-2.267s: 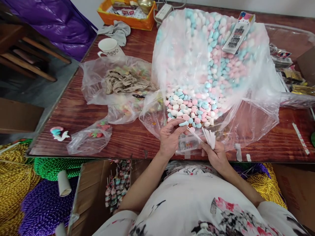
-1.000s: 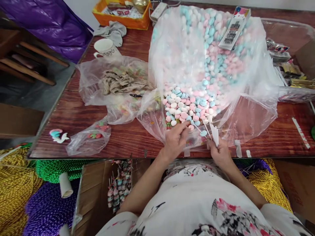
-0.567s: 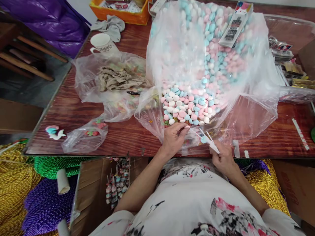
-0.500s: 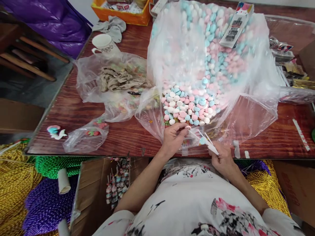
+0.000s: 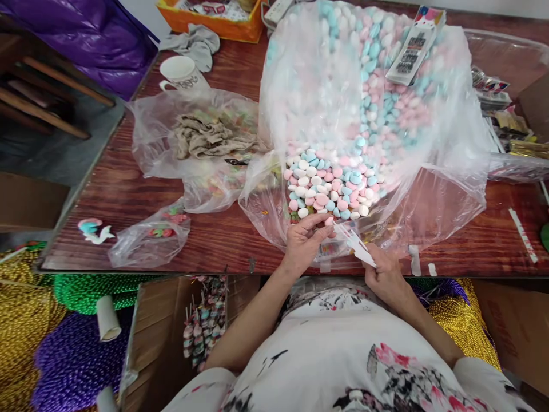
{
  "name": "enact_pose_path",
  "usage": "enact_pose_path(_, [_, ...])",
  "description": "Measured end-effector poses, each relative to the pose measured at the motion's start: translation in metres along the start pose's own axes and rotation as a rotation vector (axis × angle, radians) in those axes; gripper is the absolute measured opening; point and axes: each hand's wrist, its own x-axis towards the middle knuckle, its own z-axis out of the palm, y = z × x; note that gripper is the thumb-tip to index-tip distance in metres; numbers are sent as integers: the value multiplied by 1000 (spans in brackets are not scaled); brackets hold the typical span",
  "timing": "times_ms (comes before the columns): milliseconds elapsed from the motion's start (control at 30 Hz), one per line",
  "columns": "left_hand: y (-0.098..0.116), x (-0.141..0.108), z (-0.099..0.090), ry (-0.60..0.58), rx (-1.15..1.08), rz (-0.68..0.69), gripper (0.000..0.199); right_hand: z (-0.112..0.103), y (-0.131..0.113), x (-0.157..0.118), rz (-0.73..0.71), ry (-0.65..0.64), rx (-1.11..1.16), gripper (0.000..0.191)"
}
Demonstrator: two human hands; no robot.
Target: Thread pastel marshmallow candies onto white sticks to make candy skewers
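Observation:
Pinched between thumb and finger of my left hand [image 5: 303, 243] is a pink candy [image 5: 329, 221]. My right hand [image 5: 384, 272] is closed on a thin white piece with narrow strips [image 5: 355, 245]; its exact kind is unclear. The tip of this white piece reaches close to the pink candy, and whether they touch I cannot tell. Just beyond my hands, pink, blue and white candies [image 5: 328, 186] spill from the mouth of a large clear plastic bag [image 5: 313, 97].
A printed packet [image 5: 416, 46] rests on the bag. To the left are a crumpled cloth [image 5: 210, 137], a white mug [image 5: 182, 71], an orange tray [image 5: 210, 26] and a small clear bag [image 5: 150, 240]. Below the table edge stands a cardboard box [image 5: 154, 343] beside shiny bead strands [image 5: 81, 355].
The white piece in my right hand has turned and moved slightly left, nearer the candy in my left hand. A blue round piece seen by it earlier no longer shows.

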Motion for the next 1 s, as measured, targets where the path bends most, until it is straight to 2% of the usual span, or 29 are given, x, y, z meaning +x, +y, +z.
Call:
enact_pose_path(200, [-5,0,1,7,-8,32,28,0,-1,-5,-85,38,1,52])
enact_pose_path(467, [-6,0,1,-12,95,167,23,-2,-2,-11,-97,-7,-10,54])
enact_pose_path(567, [-7,-1,1,-16,168,269,20,-2,-2,-11,-74,-12,-46,53])
enact_pose_path(733, [-10,-2,-1,-42,368,543,17,-2,-4,-8,24,1,-71,41])
enact_pose_path(833, [-11,-2,-3,-46,448,648,19,-2,-8,-6,62,8,-23,43])
enact_pose_path(933, [-12,-2,-5,-75,481,701,19,-2,-11,-5,52,-10,69,45])
enact_pose_path(1000, [-15,-3,-4,-94,431,648,16,-1,-10,-7,37,5,147,41])
